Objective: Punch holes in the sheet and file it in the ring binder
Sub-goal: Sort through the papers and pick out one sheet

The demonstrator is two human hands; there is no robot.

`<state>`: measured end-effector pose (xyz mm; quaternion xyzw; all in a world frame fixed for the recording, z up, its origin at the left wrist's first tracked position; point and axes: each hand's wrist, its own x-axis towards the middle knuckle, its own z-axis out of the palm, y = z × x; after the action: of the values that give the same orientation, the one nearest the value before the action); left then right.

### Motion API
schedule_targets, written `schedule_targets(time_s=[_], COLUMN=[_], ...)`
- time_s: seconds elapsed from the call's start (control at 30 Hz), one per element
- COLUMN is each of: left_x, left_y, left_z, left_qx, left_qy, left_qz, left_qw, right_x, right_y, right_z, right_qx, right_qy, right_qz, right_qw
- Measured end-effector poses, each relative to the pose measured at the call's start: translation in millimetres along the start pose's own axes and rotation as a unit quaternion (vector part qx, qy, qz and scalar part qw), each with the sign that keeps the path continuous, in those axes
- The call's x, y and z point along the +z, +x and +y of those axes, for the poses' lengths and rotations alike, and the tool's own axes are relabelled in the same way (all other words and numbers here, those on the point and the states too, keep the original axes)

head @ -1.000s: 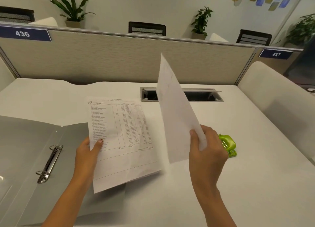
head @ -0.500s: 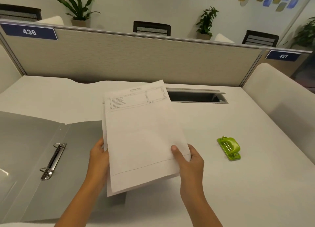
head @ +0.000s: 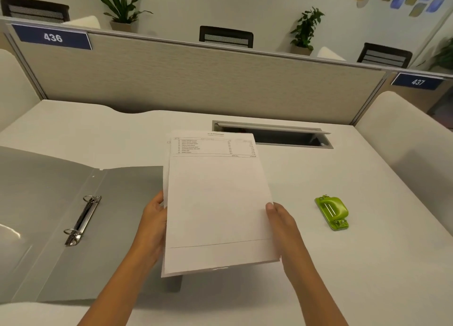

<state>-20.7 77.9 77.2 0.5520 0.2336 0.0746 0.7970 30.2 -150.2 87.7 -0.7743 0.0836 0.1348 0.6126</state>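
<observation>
Two white printed sheets are stacked and held above the desk in front of me. My left hand holds their left edge, its fingers hidden under the paper. My right hand holds the right edge, thumb on top. A grey ring binder lies open at the left, its metal rings shut and bare. A green hole punch sits on the desk to the right of my right hand.
The white desk ends at a beige partition marked 436 and 437. An open cable slot lies behind the sheets. A white side panel stands at the right.
My right hand laid its sheet on top of the one in my left hand. Both hands then squared the stack and shifted it a little to the right.
</observation>
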Motion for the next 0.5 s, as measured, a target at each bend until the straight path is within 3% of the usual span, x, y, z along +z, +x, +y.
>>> schedule_targets(time_s=[0.13, 0.3, 0.5], left_x=[5, 10, 31], left_y=[-1, 1, 13], left_z=[2, -1, -8], left_qx=[0.015, 0.007, 0.097], left_qy=[0.018, -0.024, 0.147], left_qz=[-0.023, -0.048, -0.031], left_qw=[0.999, 0.999, 0.984], right_x=[-3, -9, -15], right_y=[4, 8, 11], right_z=[7, 13, 13], right_qx=[-0.027, -0.054, -0.126], right_qy=[-0.033, -0.068, -0.082], right_qz=[-0.007, 0.043, 0.089], right_qw=[0.999, 0.995, 0.985])
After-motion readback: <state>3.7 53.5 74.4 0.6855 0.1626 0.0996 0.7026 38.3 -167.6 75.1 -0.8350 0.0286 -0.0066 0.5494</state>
